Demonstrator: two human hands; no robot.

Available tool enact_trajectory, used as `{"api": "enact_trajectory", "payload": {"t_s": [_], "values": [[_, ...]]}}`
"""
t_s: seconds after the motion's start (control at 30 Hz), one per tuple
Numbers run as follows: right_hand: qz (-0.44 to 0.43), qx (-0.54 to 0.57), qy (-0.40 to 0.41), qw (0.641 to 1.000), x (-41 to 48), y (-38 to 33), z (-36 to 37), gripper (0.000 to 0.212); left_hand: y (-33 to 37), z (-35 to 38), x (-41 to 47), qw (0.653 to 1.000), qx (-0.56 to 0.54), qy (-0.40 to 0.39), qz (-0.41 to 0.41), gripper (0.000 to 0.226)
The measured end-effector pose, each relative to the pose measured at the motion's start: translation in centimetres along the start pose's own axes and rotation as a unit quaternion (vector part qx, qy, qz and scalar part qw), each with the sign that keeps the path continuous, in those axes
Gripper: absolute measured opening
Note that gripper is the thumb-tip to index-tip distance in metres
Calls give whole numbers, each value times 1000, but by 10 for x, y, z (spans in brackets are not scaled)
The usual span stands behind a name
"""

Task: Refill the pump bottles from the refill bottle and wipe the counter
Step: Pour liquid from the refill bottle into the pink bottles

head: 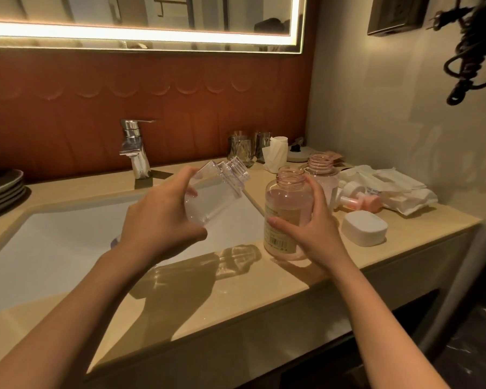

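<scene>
Nothing legible anywhere. Barcode and blurred small print on the cream label point(279, 231) of the pink bottle point(288, 200); faint dark lettering on a white packet point(387, 186), too small to read.

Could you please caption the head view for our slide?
Left hand holds the refill bottle tilted toward an open pink bottle that the right hand grips on the counter.

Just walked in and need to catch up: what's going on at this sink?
A person is refilling bottles at a bathroom counter. The left hand holds a clear bottle, cap off, tilted toward an open pink bottle that the right hand steadies on the counter. No liquid shows flowing. A second pink bottle, also open, stands behind it, and a pump head lies to the right beside white cloths.
</scene>
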State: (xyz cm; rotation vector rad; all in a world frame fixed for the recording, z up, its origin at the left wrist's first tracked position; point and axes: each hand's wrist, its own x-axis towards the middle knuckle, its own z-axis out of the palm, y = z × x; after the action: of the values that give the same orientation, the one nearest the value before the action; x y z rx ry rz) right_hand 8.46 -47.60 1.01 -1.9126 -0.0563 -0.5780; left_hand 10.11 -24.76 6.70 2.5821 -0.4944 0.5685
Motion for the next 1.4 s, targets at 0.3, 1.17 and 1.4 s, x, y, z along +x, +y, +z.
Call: {"api": "enact_trajectory", "payload": {"t_s": [0.3,1.17,1.4], "values": [[3,-102,61,993,-27,9,2,112,10,3,7,1000,1,2,20,80],[-9,-64,-78,995,-11,14,-3,100,30,-20,35,982,155,-12,111,77],[-15,-66,-77,995,-11,15,-3,93,29,-19,36,976,177,2,126,76]]}}
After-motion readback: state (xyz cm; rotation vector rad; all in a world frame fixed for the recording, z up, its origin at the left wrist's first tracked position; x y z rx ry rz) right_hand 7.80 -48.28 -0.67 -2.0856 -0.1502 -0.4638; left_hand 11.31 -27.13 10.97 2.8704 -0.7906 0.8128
